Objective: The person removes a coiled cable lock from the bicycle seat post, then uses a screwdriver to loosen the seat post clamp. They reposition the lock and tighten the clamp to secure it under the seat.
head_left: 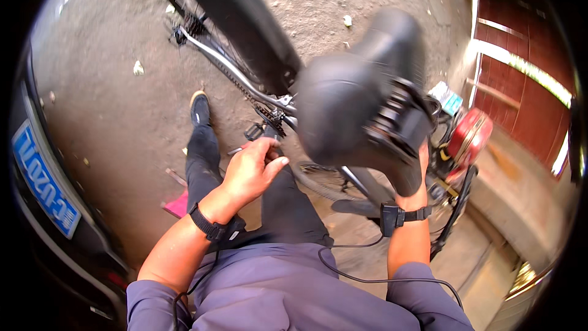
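Beside the upturned bicycle's chain (pixel 242 83), the left hand (pixel 250 171) reached toward the pedal (pixel 253 130), fingers loosely curled, perhaps pinching a small tool. The right hand (pixel 420 175) was mostly hidden behind the black saddle (pixel 361 110); its grip could not be told.

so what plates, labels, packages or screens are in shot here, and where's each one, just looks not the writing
Number plate: far left, on the dark car bumper; a blue rectangle with white characters.
Small box or card: right of the bicycle saddle, above the red tank; pale with teal patches, too blurred to tell which.
No screens in view.
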Tool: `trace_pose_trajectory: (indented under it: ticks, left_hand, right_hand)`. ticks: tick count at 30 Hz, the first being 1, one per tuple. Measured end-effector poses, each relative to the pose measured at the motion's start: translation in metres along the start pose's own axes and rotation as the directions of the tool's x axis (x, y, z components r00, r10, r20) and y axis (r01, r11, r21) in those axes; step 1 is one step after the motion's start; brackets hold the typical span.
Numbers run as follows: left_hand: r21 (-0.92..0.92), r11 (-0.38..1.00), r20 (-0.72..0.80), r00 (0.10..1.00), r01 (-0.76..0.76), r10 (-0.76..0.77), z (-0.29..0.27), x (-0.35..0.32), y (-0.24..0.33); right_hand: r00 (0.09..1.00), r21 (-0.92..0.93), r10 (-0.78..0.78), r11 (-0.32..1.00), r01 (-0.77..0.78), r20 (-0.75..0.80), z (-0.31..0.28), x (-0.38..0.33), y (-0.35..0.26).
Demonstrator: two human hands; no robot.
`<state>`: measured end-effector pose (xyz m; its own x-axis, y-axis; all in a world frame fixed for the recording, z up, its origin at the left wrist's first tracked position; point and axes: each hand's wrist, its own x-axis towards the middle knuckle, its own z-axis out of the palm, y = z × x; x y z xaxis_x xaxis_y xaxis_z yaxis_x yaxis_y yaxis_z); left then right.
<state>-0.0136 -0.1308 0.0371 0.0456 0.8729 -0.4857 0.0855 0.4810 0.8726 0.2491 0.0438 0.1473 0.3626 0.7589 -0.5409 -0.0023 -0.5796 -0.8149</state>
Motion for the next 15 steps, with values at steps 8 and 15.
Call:
trace_pose_trajectory:
  ticks: [8,15]
  left_hand:
    - [0.329,0.944,0.326,0.938,0.003,-0.117,-0.026,-0.030,0.060]
    - [0.427,0.904,0.456,0.870,-0.031,-0.186,0.011,-0.059,0.075]
  right_hand:
    - [0.998,0.160,0.010,0.987,-0.001,-0.058,-0.087,-0.114,0.027]
    - [0.961,0.034,0.197,0.978,-0.207,0.195,-0.126,-0.204,0.069]
